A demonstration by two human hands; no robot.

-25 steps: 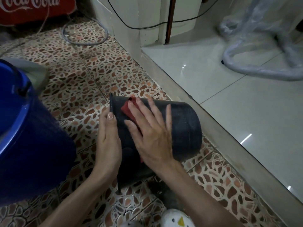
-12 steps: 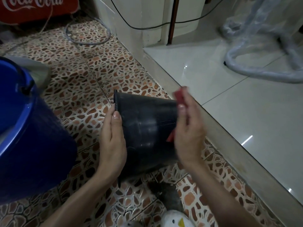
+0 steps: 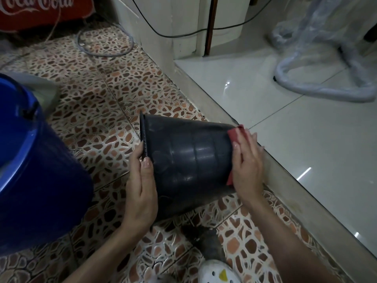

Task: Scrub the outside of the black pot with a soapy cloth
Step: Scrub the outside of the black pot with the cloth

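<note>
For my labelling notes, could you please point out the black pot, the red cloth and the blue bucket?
black pot point(image 3: 189, 160): head view, side wall.
red cloth point(image 3: 235, 132): head view, top corner.
blue bucket point(image 3: 40, 190): head view, outer wall.

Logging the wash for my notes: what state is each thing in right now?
black pot: on its side, held off the tiled floor.
red cloth: pressed against the pot's base.
left hand: gripping the pot's rim.
right hand: flat on the cloth.
blue bucket: upright; contents not visible.

blue bucket point(image 3: 36, 170) left on pebble-pattern tiles point(image 3: 106, 103); red Coca-Cola crate point(image 3: 40, 13) top left; plastic-wrapped fan base point(image 3: 326, 86) on glossy raised floor point(image 3: 306, 150).
</note>
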